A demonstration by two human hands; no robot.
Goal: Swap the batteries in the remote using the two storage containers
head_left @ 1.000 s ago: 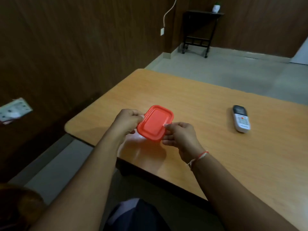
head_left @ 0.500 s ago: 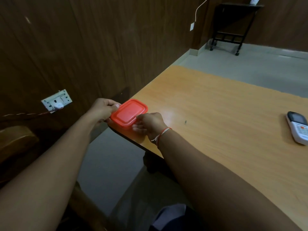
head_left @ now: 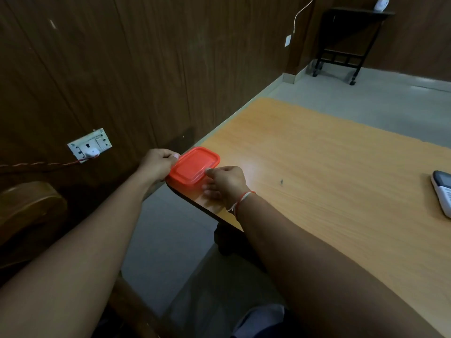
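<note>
Both hands hold a red-lidded container (head_left: 194, 167) at the near left corner of the desk (head_left: 329, 181). Left hand (head_left: 157, 164): fingers curled round the container's left edge, thumb on the lid rim. Right hand (head_left: 225, 184): fingers curled against its right side, thumb on the lid. Remote (head_left: 443, 191) lies on the desk at the right edge of view, well apart. Wall socket (head_left: 89, 146) with a plug on the panelled wall beyond.
</note>
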